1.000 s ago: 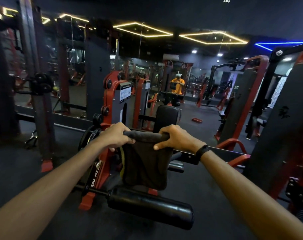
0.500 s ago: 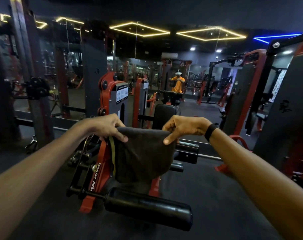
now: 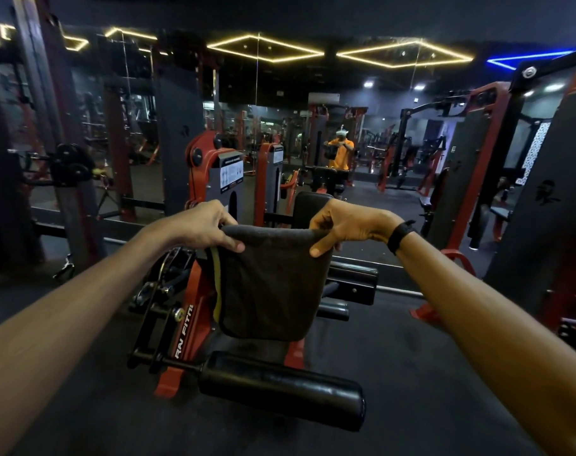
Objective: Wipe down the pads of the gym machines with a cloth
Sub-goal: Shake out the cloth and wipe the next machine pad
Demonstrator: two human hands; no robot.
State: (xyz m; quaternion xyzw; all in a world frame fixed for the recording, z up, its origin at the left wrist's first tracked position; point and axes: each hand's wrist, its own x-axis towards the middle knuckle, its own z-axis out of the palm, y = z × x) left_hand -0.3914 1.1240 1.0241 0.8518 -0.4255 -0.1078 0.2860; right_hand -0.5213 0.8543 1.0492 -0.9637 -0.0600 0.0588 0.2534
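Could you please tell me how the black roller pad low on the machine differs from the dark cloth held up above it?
The black cylindrical roller pad is a firm, glossy tube fixed on a bar of the red machine; the dark grey cloth is soft, matte and flat, with a yellowish edge. The pad lies horizontal; the cloth hangs from the left hand and right hand. The two are apart. Both are dark.

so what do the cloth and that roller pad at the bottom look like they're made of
The cloth looks like soft, matte microfibre or terry: fuzzy nap, limp drape, a yellowish stitched edge. The roller pad looks like foam under black vinyl or leatherette, going by its smooth, faintly glossy skin; the filling itself cannot be seen.
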